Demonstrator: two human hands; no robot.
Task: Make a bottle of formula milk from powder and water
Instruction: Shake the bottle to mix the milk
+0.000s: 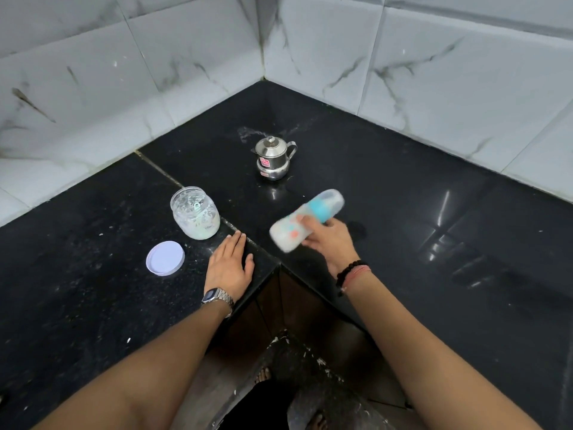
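Bottle (305, 220) motion-blurred, tilted, gripped by right hand (328, 240); left hand (229, 262) flat on counter (403, 212).

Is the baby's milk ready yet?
Nearly. The bottle already looks milky and capped. The right hand holds it tilted, blurred, probably shaking it. The left hand rests flat. Left to do: put the lid back on the powder jar.

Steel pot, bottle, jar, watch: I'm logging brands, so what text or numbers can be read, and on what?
No text can be read.
Steel pot: pink sticker, print too small.
Baby bottle: blurred; only coloured patches show.
Wristwatch: display unreadable.
Powder jar and lid: no label visible.
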